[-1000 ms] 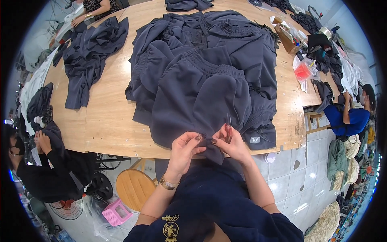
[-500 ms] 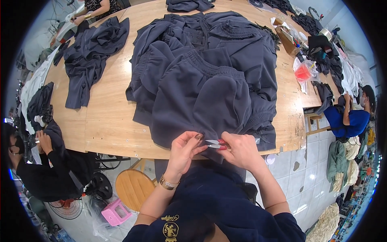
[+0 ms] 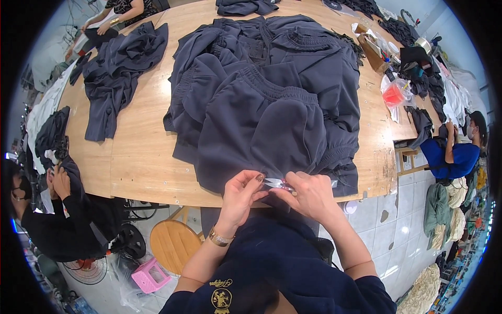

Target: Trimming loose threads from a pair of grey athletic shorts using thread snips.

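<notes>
In my right hand [image 3: 312, 194] is a pair of thread snips [image 3: 273, 182], its silver blades pointing left. Their tips reach the fingertips of my left hand [image 3: 240, 192]. That hand is closed in a pinch at the lower edge of a dark grey garment [image 3: 230, 133] with a gathered elastic waistband. Exactly what sits between the left fingertips is too small to make out, but the cloth edge runs there. My right fingers wrap round the snips and hide most of the handles. Beneath this garment lies a heap of similar dark garments [image 3: 334, 83].
More dark clothing [image 3: 123, 65] lies on the wooden table [image 3: 141, 162] to the left. At the right are a cardboard box [image 3: 370, 52] and a cup of red drink [image 3: 393, 97]. Co-workers sit left and right; another stands at the far left. A round stool [image 3: 175, 246] is below.
My right hand has shifted slightly left, bringing the snips' blades up to my left fingertips. The garments lie as before. The left co-worker's hands have come together over dark cloth.
</notes>
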A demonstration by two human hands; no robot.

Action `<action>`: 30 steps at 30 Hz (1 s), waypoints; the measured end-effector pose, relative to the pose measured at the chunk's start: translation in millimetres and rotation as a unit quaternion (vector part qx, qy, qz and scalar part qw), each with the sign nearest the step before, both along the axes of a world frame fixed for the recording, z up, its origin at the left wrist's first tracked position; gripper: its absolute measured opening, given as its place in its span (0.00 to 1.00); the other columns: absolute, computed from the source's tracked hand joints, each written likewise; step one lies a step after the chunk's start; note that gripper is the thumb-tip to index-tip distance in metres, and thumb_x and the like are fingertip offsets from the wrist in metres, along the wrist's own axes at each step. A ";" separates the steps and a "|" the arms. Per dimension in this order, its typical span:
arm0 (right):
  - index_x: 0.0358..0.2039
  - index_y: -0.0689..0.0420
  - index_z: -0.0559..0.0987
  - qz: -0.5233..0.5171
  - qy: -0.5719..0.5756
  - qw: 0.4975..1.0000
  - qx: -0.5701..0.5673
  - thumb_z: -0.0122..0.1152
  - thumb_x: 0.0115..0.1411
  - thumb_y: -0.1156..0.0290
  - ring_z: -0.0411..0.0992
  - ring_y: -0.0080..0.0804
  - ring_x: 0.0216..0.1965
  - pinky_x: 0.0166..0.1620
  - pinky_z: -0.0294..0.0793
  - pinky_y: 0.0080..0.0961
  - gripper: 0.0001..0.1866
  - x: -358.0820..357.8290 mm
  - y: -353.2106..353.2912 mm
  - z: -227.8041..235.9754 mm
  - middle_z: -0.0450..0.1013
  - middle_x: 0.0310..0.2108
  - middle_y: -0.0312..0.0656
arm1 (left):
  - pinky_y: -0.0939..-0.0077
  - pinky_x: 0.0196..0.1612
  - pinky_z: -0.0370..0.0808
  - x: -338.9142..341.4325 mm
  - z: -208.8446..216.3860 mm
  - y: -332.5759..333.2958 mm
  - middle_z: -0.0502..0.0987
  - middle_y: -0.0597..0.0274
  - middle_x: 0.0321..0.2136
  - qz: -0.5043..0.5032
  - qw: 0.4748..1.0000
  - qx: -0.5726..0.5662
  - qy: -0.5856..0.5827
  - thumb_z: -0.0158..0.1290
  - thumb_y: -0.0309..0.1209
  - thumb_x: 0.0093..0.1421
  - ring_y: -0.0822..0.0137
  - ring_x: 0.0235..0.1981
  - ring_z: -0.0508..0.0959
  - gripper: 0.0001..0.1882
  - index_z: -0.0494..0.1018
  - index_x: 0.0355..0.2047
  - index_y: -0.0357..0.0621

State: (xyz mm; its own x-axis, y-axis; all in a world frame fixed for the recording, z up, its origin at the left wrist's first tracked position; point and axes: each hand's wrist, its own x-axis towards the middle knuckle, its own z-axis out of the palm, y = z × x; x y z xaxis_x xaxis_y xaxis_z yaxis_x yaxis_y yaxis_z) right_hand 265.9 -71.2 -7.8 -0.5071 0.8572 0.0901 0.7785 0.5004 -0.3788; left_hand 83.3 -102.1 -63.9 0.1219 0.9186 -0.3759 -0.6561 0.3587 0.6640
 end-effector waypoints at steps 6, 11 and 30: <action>0.21 0.56 0.73 -0.009 -0.014 1.000 -0.005 0.58 0.56 0.49 0.72 0.40 0.17 0.19 0.69 0.31 0.21 -1.4 0.1 1.4 0.71 0.16 0.41 | 0.71 0.40 0.80 1.8 0.6 0.6 0.77 0.61 0.37 -0.003 1.000 0.009 0.006 0.48 0.25 0.63 0.71 0.36 0.79 0.04 0.71 0.37 0.39; 0.21 0.58 0.72 -0.032 0.075 0.995 -0.061 0.59 0.57 0.55 0.70 0.36 0.16 0.20 0.66 0.27 0.18 8.7 3.5 -6.7 0.70 0.16 0.39 | 0.65 0.43 0.80 2.2 1.0 1.6 0.77 0.60 0.37 0.010 1.000 0.005 -0.004 0.47 0.25 0.64 0.70 0.36 0.79 0.04 0.71 0.36 0.39; 0.34 0.66 0.75 -0.125 0.439 0.818 -0.351 0.59 0.56 0.78 0.66 0.13 0.31 0.35 0.68 0.13 0.06 -7.8 -1.9 -46.7 0.73 0.29 0.32 | 0.70 0.38 0.81 15.7 1.0 -4.1 0.75 0.51 0.36 0.063 0.981 0.094 0.159 0.47 0.22 0.62 0.65 0.36 0.80 0.10 0.59 0.41 0.40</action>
State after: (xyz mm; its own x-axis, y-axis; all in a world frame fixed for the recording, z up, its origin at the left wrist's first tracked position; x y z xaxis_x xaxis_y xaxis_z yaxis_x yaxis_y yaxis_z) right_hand 258.1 -73.1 -54.5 -0.3119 0.9211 -0.2332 0.0975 -0.2131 -0.9722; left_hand 99.0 -106.3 -63.0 -0.0924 0.9757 -0.1987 -0.4364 0.1397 0.8888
